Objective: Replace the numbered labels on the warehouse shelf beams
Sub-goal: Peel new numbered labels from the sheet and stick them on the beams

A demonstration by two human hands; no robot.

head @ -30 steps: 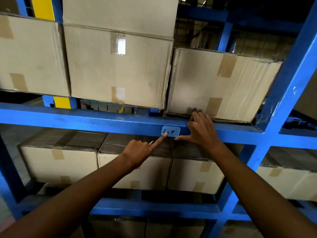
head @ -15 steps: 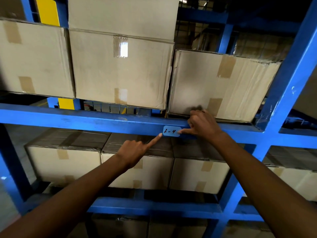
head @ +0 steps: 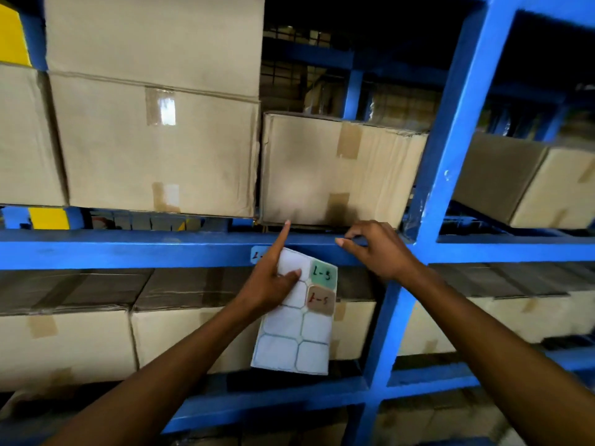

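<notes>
A label sheet (head: 297, 313), thin, limp and best peeled by a sticker's corner, is pinched against the beam (head: 128, 249) by the left hand (head: 273, 281), index finger raised, half covering the old label (head: 256, 254), while the right hand (head: 376, 249), fingers loosely curled and empty, hovers beside.

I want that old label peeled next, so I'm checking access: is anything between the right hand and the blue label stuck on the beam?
Yes. The white label sheet held up by the left hand covers most of the small blue label on the blue shelf beam. The right hand is to its right on the beam, pinched.
</notes>
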